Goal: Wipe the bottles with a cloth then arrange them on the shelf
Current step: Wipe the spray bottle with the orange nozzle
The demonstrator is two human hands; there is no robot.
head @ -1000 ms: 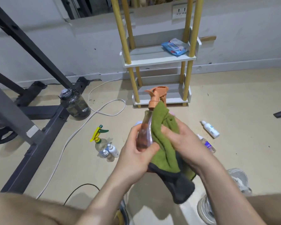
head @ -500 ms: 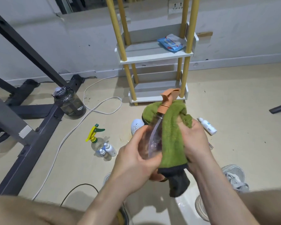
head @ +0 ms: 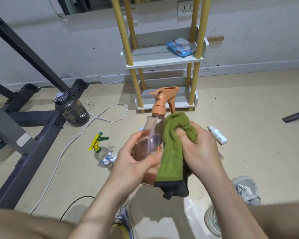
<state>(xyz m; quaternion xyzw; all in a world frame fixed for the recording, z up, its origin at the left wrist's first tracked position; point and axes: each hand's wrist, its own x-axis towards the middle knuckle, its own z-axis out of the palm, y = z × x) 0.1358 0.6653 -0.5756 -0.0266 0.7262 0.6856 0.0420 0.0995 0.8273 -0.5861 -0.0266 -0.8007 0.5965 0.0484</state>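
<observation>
- Mid-frame, in the air above the floor [head: 248,109]: bottle [head: 152,135], clear with a pinkish tint, leaning a little toward 1 o'clock, orange trigger [head: 162,100] on top.
- Around its lower body: left hand [head: 136,163], fingers curled, thumb across the near side.
- Against its 3 o'clock side: cloth [head: 173,152], green, bunched near the neck, dark end hanging toward 6 o'clock.
- Clutching the bunched top of the cloth and pressing it to the bottle: right hand [head: 200,152], fingers closed into the fabric.
- At 9 o'clock from the bottle, upright on the floor: sprayer [head: 100,149] with a yellow and green head.
- Just beside the sprayer, at its 4 o'clock: small bottles [head: 109,159] with white caps, count unclear.
- At 3 o'clock, past the right hand, lying on its side: white bottle [head: 217,135].
- At 12 o'clock, against the wall: shelf [head: 162,62], yellow posts and pale boards.
- On its upper visible board, toward the right end: blue wipes pack [head: 179,47].
- On the wall behind the posts, higher up: socket [head: 186,8].
- At 10 o'clock: dark lidded jug [head: 71,109], standing just beside a dark metal frame [head: 33,128] along the left edge.
- Between jug and shelf: white cable [head: 110,120], looped, then trailing toward 7 o'clock.
- At 7 o'clock, near the left forearm: black cable [head: 81,197].
- At 4 to 5 o'clock, beside the right forearm: pale shoes [head: 245,188].
</observation>
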